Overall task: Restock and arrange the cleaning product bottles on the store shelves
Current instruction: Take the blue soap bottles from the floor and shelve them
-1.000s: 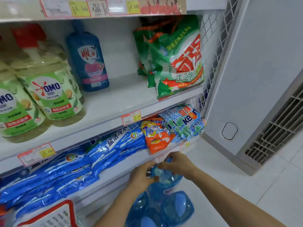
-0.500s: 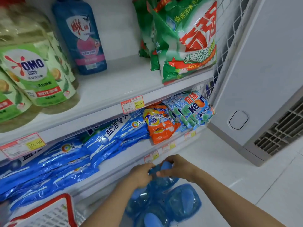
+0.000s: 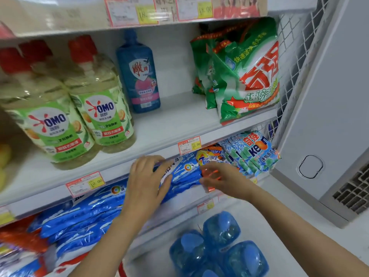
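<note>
Pushing the blue bags [image 3: 185, 173] with left hand [image 3: 145, 182] spread flat, right hand [image 3: 225, 180] open-fingered on the orange packet [image 3: 209, 156], risked spilling them onto the wrapped bottles [image 3: 219, 246].

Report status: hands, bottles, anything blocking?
Left hand flat on blue detergent bags. Right hand open at orange bag. Blue bottle pack on floor, unheld. Nothing on top of it.

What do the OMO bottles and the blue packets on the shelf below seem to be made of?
The OMO bottles: probably clear glossy plastic; pale liquid shows through under red caps. The blue packets: thin shiny plastic film, it seems; creased surfaces catch highlights.
</note>
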The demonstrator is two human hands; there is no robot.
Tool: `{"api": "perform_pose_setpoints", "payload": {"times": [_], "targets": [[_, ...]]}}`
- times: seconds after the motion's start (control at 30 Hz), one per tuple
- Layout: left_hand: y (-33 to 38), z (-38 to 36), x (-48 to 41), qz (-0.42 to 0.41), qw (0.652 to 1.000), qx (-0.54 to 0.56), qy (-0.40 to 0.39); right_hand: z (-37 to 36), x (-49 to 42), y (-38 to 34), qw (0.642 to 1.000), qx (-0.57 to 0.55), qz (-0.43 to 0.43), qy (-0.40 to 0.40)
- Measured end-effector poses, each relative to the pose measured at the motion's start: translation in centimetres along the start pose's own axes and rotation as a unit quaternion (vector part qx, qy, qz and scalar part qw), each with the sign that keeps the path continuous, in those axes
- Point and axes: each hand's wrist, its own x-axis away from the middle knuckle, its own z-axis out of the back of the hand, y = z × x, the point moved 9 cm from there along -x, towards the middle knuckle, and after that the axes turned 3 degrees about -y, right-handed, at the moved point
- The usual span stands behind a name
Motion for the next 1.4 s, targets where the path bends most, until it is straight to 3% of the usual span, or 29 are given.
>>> {"api": "perform_pose_setpoints", "payload": {"times": [0.07,0.17,0.3,0.5,0.63,0.83,0.97,1.2,1.4], "targets": [[-2.1,2.5,-1.1,0.012,0.998,-0.054,0.013,2.5,-1.7,-5.3,0.990,-0.100,0.072,0.063],[-5.8,2.6,-0.8,0.042,0.992,-0.110,-0.049,4.8,-6.0,-10.1,0.965,-0.195,0.121,0.126],[-7.9,0.8,0.3,0.026,0.974,-0.180,-0.133,5.3,-13.9,-11.8,0.966,-0.206,0.073,0.137],[-8.0,0.6,0.2,0.021,0.973,-0.210,-0.098,5.7,-23.8,-12.6,0.963,-0.237,-0.001,0.131],[-8.1,0.6,0.0,0.018,0.968,-0.235,-0.084,5.7,-28.2,-12.9,0.957,-0.265,-0.004,0.120],[-8.3,0.5,0.2,0.029,0.966,-0.241,-0.090,6.8,-29.7,-11.8,0.956,-0.217,-0.016,0.195],[-8.4,0.4,0.3,0.032,0.965,-0.239,-0.105,5.6,-29.6,-12.4,0.954,-0.256,0.007,0.156],[-8.3,0.6,0.1,0.040,0.968,-0.219,-0.114,6.5,-25.3,-13.4,0.977,-0.042,0.008,0.209],[-8.1,1.2,0.0,0.037,0.978,-0.174,-0.112,8.1,-19.8,-12.8,0.968,-0.009,0.036,0.249]]}}
